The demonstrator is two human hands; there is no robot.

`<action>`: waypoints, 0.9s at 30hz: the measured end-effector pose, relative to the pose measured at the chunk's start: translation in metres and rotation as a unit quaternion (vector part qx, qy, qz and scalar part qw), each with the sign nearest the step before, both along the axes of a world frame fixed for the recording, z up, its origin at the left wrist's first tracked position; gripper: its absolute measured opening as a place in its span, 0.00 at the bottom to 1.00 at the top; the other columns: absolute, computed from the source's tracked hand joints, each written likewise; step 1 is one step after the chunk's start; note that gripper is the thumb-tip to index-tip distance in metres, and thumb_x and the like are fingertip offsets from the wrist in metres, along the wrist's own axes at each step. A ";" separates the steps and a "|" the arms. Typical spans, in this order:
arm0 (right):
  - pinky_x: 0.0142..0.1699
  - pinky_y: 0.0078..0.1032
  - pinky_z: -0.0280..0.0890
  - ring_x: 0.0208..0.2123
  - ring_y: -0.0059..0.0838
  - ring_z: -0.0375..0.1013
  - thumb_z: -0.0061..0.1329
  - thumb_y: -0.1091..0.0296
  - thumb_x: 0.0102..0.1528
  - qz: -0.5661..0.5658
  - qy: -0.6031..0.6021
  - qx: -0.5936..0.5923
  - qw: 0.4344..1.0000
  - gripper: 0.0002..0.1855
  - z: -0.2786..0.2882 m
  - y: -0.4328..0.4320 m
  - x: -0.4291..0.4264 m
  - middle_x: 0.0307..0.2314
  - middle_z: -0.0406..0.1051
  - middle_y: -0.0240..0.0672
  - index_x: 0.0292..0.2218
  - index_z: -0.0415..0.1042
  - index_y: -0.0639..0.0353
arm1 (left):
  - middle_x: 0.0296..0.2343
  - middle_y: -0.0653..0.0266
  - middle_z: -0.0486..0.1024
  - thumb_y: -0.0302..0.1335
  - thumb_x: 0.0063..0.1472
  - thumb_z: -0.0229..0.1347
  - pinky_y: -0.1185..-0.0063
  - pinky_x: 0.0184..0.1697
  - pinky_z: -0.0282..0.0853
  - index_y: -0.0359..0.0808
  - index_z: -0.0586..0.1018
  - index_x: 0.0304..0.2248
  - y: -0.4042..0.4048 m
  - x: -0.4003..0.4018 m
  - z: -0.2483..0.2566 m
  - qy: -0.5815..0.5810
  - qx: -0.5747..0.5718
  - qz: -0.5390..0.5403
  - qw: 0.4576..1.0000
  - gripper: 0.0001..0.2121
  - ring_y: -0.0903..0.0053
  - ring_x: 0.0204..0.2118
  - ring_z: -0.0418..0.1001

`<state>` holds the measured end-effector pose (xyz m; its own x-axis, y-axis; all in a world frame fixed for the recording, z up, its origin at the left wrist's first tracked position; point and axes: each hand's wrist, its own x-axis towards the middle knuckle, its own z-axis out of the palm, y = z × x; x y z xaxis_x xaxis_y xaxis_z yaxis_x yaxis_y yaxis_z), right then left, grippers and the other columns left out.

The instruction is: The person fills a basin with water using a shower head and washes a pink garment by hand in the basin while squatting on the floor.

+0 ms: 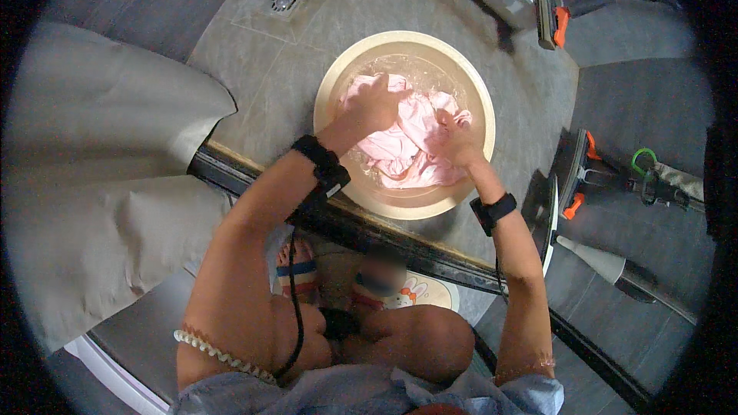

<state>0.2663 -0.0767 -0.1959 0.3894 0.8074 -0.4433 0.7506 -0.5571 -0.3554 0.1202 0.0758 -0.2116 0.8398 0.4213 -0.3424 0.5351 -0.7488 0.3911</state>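
A wet pink cloth [398,147], perhaps a garment, lies bunched in water inside a round cream-coloured basin [406,211]. My left hand [377,105] rests on the upper left of the cloth, thumb held away from the fingers; whether it pinches any fabric is unclear. At the right side of the basin, my right hand [460,141] has its fingers in the folds and grips the cloth. Some fingertips of both hands are hidden in fabric and shadow. A black strap with a small device is around each wrist.
The basin stands on a grey tiled floor with a round drain [283,4]. A dark raised sill [455,268] runs between the basin and my feet. To the left hangs a grey curtain [115,109]. Cleaning tools with orange clips [560,26] stand along the right wall.
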 end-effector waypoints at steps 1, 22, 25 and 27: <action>0.45 0.34 0.58 0.37 0.46 0.65 0.50 0.55 0.42 0.056 -0.028 -0.018 0.998 0.33 -0.020 -0.005 0.013 0.36 0.67 0.40 0.49 0.55 0.50 | 0.53 0.58 0.48 0.38 0.47 0.55 0.52 0.52 0.43 0.55 0.52 0.53 -0.011 0.012 0.006 0.061 -0.056 -0.024 0.996 0.34 0.54 0.56 0.41; 0.38 0.28 0.62 0.30 0.34 0.69 0.49 0.55 0.44 0.129 0.052 0.002 0.990 0.26 0.014 0.003 -0.003 0.28 0.70 0.42 0.41 0.65 0.62 | 0.41 0.55 0.67 0.33 0.38 0.61 0.76 0.44 0.63 0.43 0.66 0.47 0.031 -0.019 0.003 -0.103 -0.181 -0.013 0.978 0.32 0.65 0.42 0.66; 0.32 0.22 0.63 0.24 0.23 0.67 0.50 0.60 0.44 0.039 0.189 0.098 0.976 0.23 0.068 -0.018 -0.009 0.22 0.69 0.37 0.39 0.66 0.65 | 0.41 0.50 0.67 0.33 0.36 0.62 0.76 0.46 0.61 0.41 0.56 0.52 0.018 -0.019 0.056 0.006 -0.182 -0.051 0.982 0.41 0.67 0.43 0.66; 0.31 0.19 0.62 0.24 0.19 0.66 0.49 0.64 0.45 0.011 0.180 0.132 0.975 0.19 0.114 -0.019 -0.031 0.22 0.69 0.35 0.37 0.67 0.66 | 0.46 0.52 0.61 0.31 0.34 0.64 0.72 0.42 0.64 0.46 0.47 0.55 0.022 -0.024 0.069 0.018 -0.298 -0.064 0.952 0.48 0.66 0.46 0.62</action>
